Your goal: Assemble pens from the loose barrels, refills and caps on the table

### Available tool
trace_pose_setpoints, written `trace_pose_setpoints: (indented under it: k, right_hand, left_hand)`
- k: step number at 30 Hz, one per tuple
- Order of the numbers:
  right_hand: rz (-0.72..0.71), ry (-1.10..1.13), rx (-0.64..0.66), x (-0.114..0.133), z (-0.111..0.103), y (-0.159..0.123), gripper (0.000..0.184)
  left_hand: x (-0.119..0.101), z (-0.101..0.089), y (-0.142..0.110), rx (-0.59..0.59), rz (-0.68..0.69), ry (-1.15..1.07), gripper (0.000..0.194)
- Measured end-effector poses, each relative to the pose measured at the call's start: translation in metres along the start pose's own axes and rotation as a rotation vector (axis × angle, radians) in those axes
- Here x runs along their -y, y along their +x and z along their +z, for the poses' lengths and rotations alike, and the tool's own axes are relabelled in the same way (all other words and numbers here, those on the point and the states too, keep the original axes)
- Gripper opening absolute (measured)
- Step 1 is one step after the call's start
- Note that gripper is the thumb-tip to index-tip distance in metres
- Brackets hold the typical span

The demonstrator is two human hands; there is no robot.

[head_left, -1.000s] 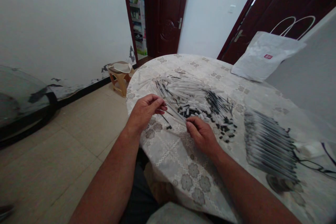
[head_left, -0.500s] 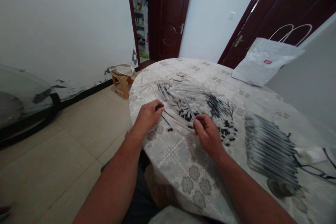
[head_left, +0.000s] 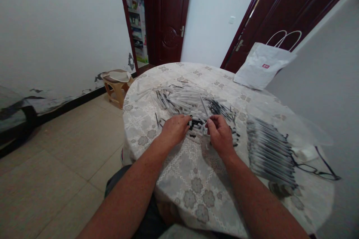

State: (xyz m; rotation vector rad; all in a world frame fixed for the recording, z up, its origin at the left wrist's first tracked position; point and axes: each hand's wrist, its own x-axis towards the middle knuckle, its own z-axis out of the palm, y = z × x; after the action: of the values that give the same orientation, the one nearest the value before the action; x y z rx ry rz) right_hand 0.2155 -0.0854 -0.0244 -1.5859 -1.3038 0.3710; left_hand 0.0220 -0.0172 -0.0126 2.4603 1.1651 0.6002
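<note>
My right hand is closed in a pinch around the lower end of a translucent pen barrel, which points up and away over the table. At the near edge of the loose parts, my left hand has its fingertips together on a small black-and-clear pen cap. Between both hands lie several black and clear caps. Beyond them spreads a heap of translucent pen barrels. Thin dark refills are bunched to the right of it. Part of the cap pile is hidden behind my right hand.
Rows of pens lie at the right on the patterned tablecloth. Eyeglasses rest beside them. A white paper bag stands at the back right. A stool is on the floor beyond the table's left edge.
My left hand has moved right, from the dark stick at the left to the caps near my right hand. The right hand still holds the barrel. The view has shifted right.
</note>
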Motion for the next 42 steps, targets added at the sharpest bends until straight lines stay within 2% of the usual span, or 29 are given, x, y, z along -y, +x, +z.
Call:
trace_pose_setpoints:
  k: [3,6,10,13,20,26,30,32,34,38,42]
  right_hand:
    - [-0.005,0.021,-0.016,0.004,-0.006,0.003,0.028]
    - [-0.002,0.028,-0.012,0.013,-0.018,0.007,0.027]
    - [0.015,0.002,0.059,0.023,-0.039,0.005,0.025]
    - [0.025,-0.028,0.111,0.021,-0.049,-0.006,0.022]
    - [0.017,-0.027,0.096,-0.008,-0.050,-0.036,0.021]
    - [-0.039,-0.008,0.100,-0.009,-0.051,-0.037,0.019]
    - [-0.110,-0.075,0.085,-0.010,-0.055,-0.034,0.018]
    - [-0.134,-0.092,0.063,-0.009,-0.057,-0.033,0.018]
    - [-0.151,-0.085,0.039,-0.007,-0.059,-0.032,0.018]
    - [-0.203,-0.054,-0.015,-0.003,-0.062,-0.033,0.019]
    - [-0.222,-0.008,-0.024,0.000,-0.064,-0.035,0.020]
  left_hand:
    - [-0.007,0.002,0.003,0.030,0.022,0.086,0.040]
    - [-0.012,0.004,0.004,0.022,0.084,0.115,0.039]
    - [-0.018,0.010,0.009,0.025,0.102,0.109,0.031]
    - [-0.023,0.018,0.013,0.016,0.089,0.126,0.028]
    - [-0.044,0.032,0.017,0.015,0.022,0.257,0.021]
    - [-0.057,0.042,0.025,0.047,-0.028,0.322,0.015]
    - [-0.058,0.047,0.024,0.004,-0.019,0.289,0.015]
    - [-0.057,0.046,0.019,-0.049,-0.015,0.216,0.014]
    - [-0.056,0.041,0.011,-0.120,-0.050,0.053,0.015]
    - [-0.055,0.025,-0.011,-0.246,-0.205,-0.382,0.022]
    - [-0.051,0.018,-0.030,-0.290,-0.357,-0.702,0.037]
